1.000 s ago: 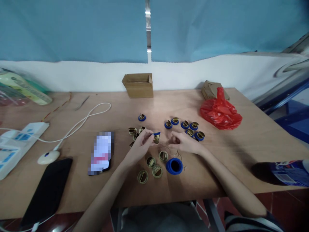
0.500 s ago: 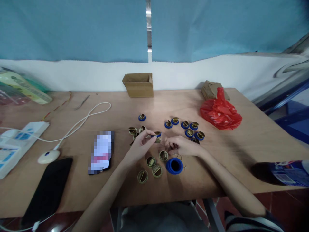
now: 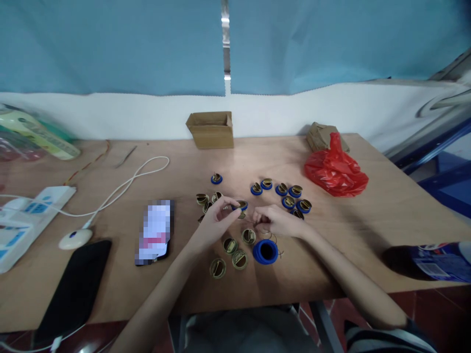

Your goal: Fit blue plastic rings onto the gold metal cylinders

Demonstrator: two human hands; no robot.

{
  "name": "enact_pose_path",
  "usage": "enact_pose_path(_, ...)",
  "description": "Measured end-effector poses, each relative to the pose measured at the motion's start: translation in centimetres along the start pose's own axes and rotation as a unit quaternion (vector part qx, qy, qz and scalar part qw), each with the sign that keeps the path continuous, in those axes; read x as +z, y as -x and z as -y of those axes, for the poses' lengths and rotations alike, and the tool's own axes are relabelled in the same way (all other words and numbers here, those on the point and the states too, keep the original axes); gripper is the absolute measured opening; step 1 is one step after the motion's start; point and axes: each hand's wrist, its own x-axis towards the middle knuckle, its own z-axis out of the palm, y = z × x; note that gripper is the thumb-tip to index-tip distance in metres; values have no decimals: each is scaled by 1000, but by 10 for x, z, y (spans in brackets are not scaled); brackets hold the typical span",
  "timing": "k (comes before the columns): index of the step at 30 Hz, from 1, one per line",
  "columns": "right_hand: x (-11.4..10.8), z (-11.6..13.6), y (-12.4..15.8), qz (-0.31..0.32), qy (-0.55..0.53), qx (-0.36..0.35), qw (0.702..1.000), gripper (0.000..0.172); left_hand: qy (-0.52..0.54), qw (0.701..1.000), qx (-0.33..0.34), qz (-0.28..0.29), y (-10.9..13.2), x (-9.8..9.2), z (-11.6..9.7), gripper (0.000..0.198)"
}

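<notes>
A small round brass cap with a blue rubber ring (image 3: 241,204) sits just above the middle of the frame, pinched at the fingertips of the left hand (image 3: 215,220). That hand's fingers are curled in tight, with thumb and forefinger closed on the cap's edge. The right hand (image 3: 275,220) is just right of it, fingers bent inward and close to the cap; whether it grips anything is too small to tell. Thin wire loops (image 3: 271,239) lie on the wooden tabletop (image 3: 386,215) right below the right hand.

Just below the hands, a stack of loose blue rubber rings (image 3: 265,251) rests on the tabletop, with four bare brass caps (image 3: 233,251) to its left. More bare brass caps (image 3: 206,200) lie upper left of the left hand. To the upper right of the hands is a cluster of brass caps already fitted with blue rings (image 3: 285,193), and one more ringed cap (image 3: 216,178) sits alone above the left hand.

Farther out, a crumpled red plastic bag (image 3: 335,171) lies at centre right, with a brown paper packet (image 3: 320,136) behind it. A small open cardboard box (image 3: 211,129) stands at the tabletop's far edge, upper centre. Left of the hands is a phone with a blurred lit screen (image 3: 156,230), a black phone (image 3: 73,289) at the lower left, a white oval device on a white cable (image 3: 75,238), and a white power strip (image 3: 25,215) at the left edge. A dark bottle with a blue label (image 3: 430,263) lies on its side at the lower right.
</notes>
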Motion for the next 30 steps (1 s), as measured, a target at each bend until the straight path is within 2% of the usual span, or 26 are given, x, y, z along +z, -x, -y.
enact_pose_path(4, -3, 1, -1, -25, -8, 4, 1000, 2, 13, 1000, -9, -27, -1, 1, -3, 27)
enact_pose_path(9, -9, 7, -3, -78, -90, -1, 993, 16, 9, 996, -1, -84, -4, -1, 2, 45)
enact_pose_path(12, -9, 12, -5, -109, -174, 18, 979, 24, -9, 997, 16, -71, -5, -1, 10, 47)
enact_pose_path(16, -5, 17, -7, -137, -264, 49, 953, 32, -56, 994, 75, -52, -5, 3, 18, 55)
enact_pose_path(21, 1, 19, -7, -127, -354, 28, 926, 30, -119, 985, 121, -25, -2, 7, 18, 54)
enact_pose_path(26, 5, 21, -7, -101, -380, 50, 918, 26, -119, 983, 138, -17, -1, 8, 18, 54)
enact_pose_path(30, 7, 24, -8, -110, -388, 59, 913, 26, -129, 982, 140, -17, 0, 8, 17, 54)
